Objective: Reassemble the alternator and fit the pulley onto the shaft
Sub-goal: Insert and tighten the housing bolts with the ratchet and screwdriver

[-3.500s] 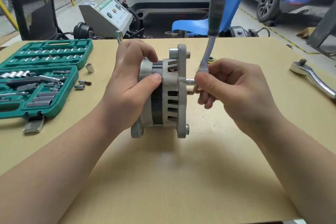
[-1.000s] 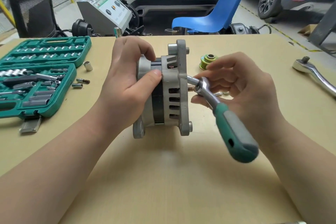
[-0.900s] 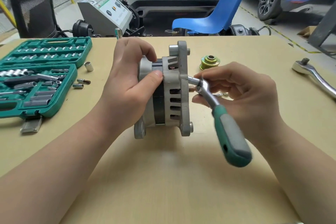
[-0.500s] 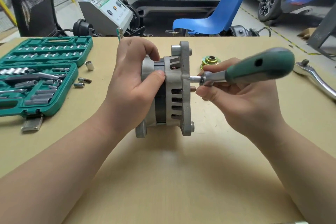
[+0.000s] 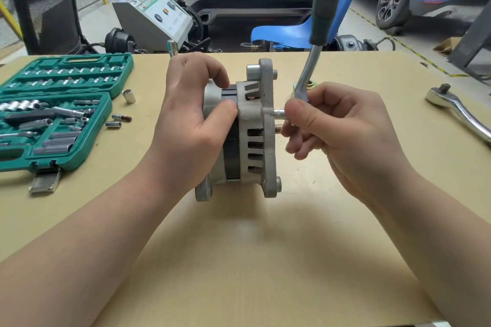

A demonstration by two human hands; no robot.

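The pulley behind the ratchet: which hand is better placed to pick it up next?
The right hand, probably. The pulley lies on the table just behind it, but it must first put down the ratchet. The left hand grips the alternator, keeping it upright.

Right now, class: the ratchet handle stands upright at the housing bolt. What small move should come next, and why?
Probably swing the ratchet handle down again: its socket sits on the bolt, the left hand braces the alternator, and the pulley waits behind.
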